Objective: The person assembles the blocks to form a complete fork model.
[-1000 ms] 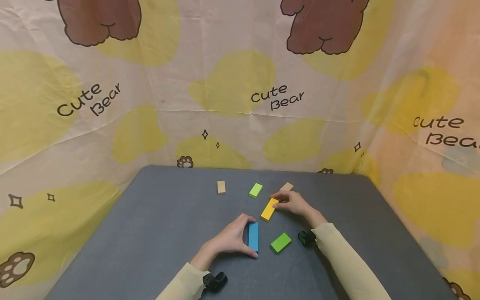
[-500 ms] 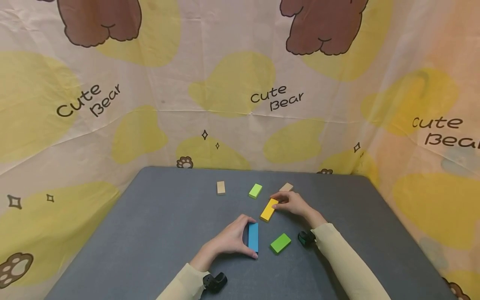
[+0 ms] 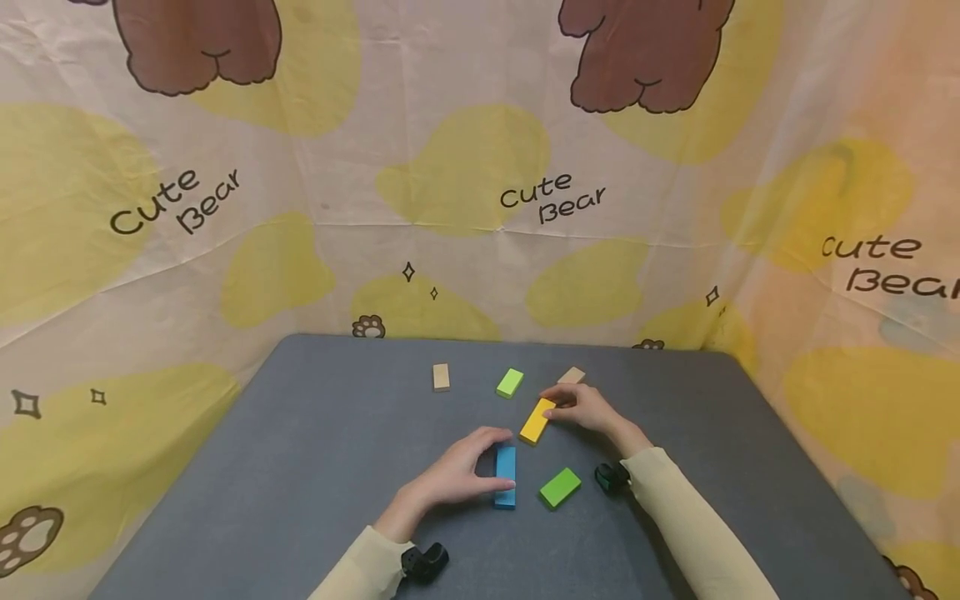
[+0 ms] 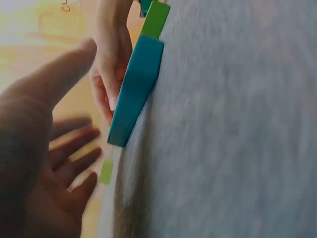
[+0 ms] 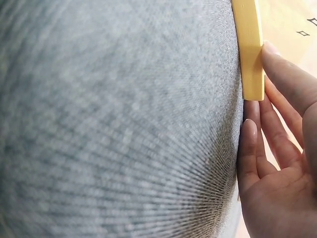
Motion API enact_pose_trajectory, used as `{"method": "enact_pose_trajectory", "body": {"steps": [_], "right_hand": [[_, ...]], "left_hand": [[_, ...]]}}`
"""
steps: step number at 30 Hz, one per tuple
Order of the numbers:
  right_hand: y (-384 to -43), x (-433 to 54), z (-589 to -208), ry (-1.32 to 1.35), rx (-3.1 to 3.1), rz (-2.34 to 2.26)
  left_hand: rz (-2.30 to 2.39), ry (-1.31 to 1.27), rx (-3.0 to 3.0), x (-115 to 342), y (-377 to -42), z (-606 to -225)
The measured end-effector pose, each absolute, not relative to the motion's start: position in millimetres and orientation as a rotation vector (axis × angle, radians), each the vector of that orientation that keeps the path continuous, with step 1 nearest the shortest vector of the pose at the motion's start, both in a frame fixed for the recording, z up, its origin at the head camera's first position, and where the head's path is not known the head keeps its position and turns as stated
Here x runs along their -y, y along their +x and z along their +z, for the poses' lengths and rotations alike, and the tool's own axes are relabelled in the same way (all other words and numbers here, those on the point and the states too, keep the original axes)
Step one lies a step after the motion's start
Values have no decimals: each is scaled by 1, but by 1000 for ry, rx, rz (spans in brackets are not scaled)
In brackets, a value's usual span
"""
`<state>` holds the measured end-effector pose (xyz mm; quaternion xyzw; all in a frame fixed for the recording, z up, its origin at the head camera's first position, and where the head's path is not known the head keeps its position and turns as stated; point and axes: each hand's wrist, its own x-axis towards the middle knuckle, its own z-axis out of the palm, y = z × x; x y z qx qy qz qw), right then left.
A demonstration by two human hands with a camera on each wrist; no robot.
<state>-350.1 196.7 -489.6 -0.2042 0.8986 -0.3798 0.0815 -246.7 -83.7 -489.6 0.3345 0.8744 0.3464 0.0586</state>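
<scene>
A blue block (image 3: pixel 506 462) lies lengthwise on the table at the centre. My left hand (image 3: pixel 456 471) is spread beside its left side, with the thumb overlapping the block in the head view. In the left wrist view the fingers stand apart from the blue block (image 4: pixel 137 82). Farther back, my right hand (image 3: pixel 588 408) pinches a yellow block (image 3: pixel 536 423) near its far right end. The right wrist view shows the thumb against the yellow block (image 5: pixel 251 54), the other fingers partly hidden behind it. A green block (image 3: pixel 560 488) lies to the right of the blue one.
Along the back lie a light wooden block (image 3: pixel 441 377), a light green block (image 3: pixel 510 383) and another wooden block (image 3: pixel 573 376), partly covered by the right hand. The grey table (image 3: pixel 337 433) ends at a hanging cloth (image 3: pixel 450 250) printed with bears.
My left hand has let go of the blue block: its thumb has moved up and away from the near end. My right hand and the yellow block have stayed in place.
</scene>
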Motion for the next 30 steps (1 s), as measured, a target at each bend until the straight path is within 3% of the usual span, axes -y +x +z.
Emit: {"method": "enact_pose_trajectory", "body": {"steps": [7,30], "right_hand": [[-349,-196,-489,-625,-2708,-1120],[-348,-197,-488,-617,-2701,-1107]], "left_hand": [[1014,1344,-2564,92,-251,-483],[981,1435,-2393,92,-246,-476]]}}
